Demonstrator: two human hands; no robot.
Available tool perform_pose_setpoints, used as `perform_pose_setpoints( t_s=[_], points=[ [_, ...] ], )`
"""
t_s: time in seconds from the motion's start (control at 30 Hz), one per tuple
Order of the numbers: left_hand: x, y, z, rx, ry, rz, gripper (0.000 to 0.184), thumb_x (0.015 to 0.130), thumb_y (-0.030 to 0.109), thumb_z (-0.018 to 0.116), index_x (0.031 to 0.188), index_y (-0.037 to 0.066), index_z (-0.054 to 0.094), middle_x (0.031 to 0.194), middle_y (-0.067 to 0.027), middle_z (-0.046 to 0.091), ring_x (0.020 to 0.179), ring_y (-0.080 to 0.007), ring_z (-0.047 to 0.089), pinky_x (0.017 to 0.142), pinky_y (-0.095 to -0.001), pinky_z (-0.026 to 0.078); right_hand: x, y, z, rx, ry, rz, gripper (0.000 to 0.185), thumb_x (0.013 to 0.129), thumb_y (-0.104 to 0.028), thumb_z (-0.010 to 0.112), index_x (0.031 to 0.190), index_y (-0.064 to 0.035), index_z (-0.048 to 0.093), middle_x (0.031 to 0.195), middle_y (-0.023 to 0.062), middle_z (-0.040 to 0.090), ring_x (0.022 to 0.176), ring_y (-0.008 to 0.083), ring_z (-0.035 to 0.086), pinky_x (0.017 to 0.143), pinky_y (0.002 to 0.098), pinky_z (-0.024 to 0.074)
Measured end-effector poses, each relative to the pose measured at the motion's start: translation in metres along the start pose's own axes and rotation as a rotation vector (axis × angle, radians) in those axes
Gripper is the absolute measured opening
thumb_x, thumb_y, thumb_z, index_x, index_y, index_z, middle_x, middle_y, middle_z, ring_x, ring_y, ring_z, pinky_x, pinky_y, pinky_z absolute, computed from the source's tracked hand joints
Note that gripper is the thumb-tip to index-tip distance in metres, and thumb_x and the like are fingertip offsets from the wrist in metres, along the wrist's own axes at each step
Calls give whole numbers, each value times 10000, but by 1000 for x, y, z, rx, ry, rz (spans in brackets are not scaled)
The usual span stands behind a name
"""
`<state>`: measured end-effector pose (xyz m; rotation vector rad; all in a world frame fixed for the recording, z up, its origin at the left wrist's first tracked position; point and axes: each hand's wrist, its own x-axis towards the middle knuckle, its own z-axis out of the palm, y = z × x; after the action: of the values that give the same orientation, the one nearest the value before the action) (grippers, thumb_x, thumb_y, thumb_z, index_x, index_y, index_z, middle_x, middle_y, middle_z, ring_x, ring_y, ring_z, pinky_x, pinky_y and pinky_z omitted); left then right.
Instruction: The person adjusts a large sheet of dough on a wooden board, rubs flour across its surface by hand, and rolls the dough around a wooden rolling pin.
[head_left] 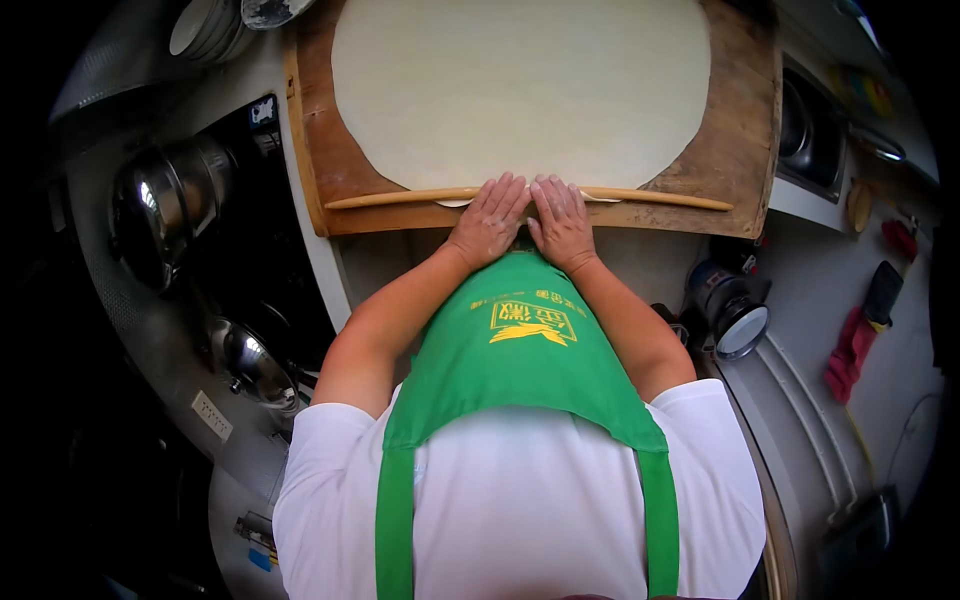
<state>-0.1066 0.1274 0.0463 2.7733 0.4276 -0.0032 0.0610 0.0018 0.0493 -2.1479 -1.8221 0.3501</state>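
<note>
A large, thin sheet of dough (520, 90) covers much of the wooden board (742, 130). Along the near edge lies a long, slim rolling pin (660, 197), tapered at its ends, with a little dough edge showing beneath it. My left hand (490, 220) rests flat on the middle of the pin, fingers straight and pointing forward. Beside it, my right hand (562, 220) lies on the pin in the same way, the two nearly touching. Pale flour marks show on the fingers. The part of the pin beneath my hands is hidden.
Steel pots (170, 210) and a lidded pan (250, 365) stand to the left. Stacked bowls (205, 30) are at the upper left. A clear-sided container (735, 315) sits at the right. My green apron (520, 370) reaches close to the board's edge.
</note>
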Motion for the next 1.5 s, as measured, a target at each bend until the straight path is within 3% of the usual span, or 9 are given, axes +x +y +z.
perform_pose_setpoints(
  t_s=[0.33, 0.47, 0.5, 0.63, 0.87, 1.0, 1.17, 1.23, 1.5],
  points=[
    [43, -7, -23, -31, 28, -151, 719, 993, 428, 553, 1581, 38, 416, 1681, -148, 355, 1583, -325, 264, 1304, -477, 141, 44, 10, -7, -77, 15, 73, 595, 989, -361, 593, 1498, -67, 501, 1606, 116, 448, 1523, 306, 363, 1282, 479, 216],
    [7, -18, 7, 127, 77, 36, 609, 976, 244, 602, 1548, 86, 466, 1611, -136, 454, 1535, -313, 370, 1269, -490, 256, 12, 18, -1, 26, 55, -32, 614, 899, -220, 714, 1467, -105, 512, 1541, 76, 512, 1468, 301, 440, 1233, 489, 310],
    [4, -16, 2, 23, 75, -12, 556, 974, 157, 506, 1529, 136, 496, 1578, -119, 482, 1533, -299, 374, 1277, -495, 242, 14, 14, -11, 53, 89, -20, 581, 855, -179, 758, 1405, -141, 576, 1414, 46, 580, 1369, 283, 524, 1174, 487, 373],
    [1, -33, -7, 127, 179, 6, 447, 943, 167, 541, 1387, 145, 578, 1442, -103, 556, 1474, -302, 431, 1259, -490, 280, 25, 17, -33, 70, 161, -62, 440, 828, -173, 776, 1256, -208, 683, 1159, 15, 618, 1170, 233, 602, 1056, 468, 426],
    [8, -39, -24, -23, 107, 46, 388, 889, 122, 599, 1273, 66, 589, 1174, -125, 607, 1290, -326, 554, 1168, -497, 388, 37, 34, -40, 103, 117, -162, 404, 807, -200, 793, 1200, -194, 700, 1077, -1, 647, 1078, 221, 633, 921, 402, 496],
    [1, -33, -23, -28, 86, 47, 490, 881, 102, 588, 1366, 37, 559, 1306, -169, 602, 1365, -360, 521, 1195, -506, 369, 35, 34, -44, 89, 77, -177, 377, 840, -191, 770, 1209, -162, 700, 1150, 29, 667, 1115, 240, 635, 940, 407, 507],
    [11, -5, -19, -38, -63, 16, 701, 979, 348, 564, 1564, -8, 417, 1674, -210, 331, 1573, -373, 278, 1298, -501, 183, 27, 21, -32, -97, 78, -149, 459, 904, -236, 721, 1337, -101, 654, 1455, 106, 594, 1360, 320, 533, 1134, 514, 419],
    [17, -4, -14, -16, -43, -11, 753, 972, 398, 573, 1568, -27, 398, 1675, -218, 324, 1576, -381, 262, 1296, -508, 178, 24, 14, -28, -23, -37, 35, 612, 946, -352, 665, 1479, -74, 549, 1633, 119, 431, 1521, 351, 356, 1230, 596, 275],
    [118, -64, -41, 114, 87, -365, 860, 982, 567, 516, 1564, -55, 399, 1676, -274, 288, 1582, -426, 203, 1288, -534, 156, 146, 64, -38, -273, 57, 222, 779, 965, -507, 557, 1562, -24, 432, 1687, 151, 329, 1576, 378, 237, 1256, 625, 170]
  ],
)
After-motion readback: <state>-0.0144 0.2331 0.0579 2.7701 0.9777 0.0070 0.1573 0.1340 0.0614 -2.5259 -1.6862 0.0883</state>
